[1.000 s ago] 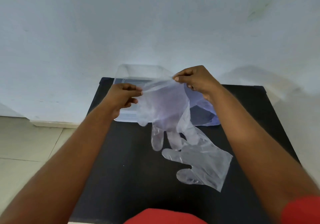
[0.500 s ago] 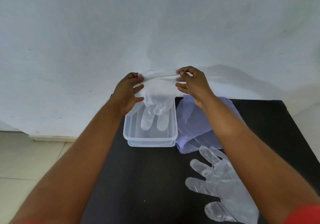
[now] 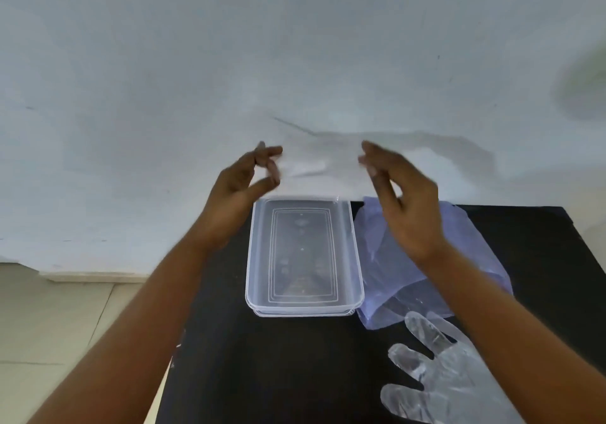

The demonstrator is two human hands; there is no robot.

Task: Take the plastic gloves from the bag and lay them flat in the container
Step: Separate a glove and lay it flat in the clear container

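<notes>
A clear plastic container (image 3: pixel 358 259) stands on the black table (image 3: pixel 262 374), and I see only its embossed bottom inside. My left hand (image 3: pixel 242 190) and my right hand (image 3: pixel 403 200) are raised above its far end, both blurred. A faint see-through plastic glove (image 3: pixel 321 167) stretches between their pinched fingertips against the white wall. The pale purple bag (image 3: pixel 390 259) lies crumpled just right of the container, partly under my right arm. A second clear glove (image 3: pixel 449 377) lies flat on the table at the lower right.
A white wall (image 3: pixel 295 46) rises right behind the table's far edge. Beige floor tiles (image 3: pixel 59 325) show to the left of the table. The table's right edge runs past the bag at the upper right.
Both hands have lifted the held glove higher, so its fingers no longer hang down into the container. The view has shifted closer to the container.
</notes>
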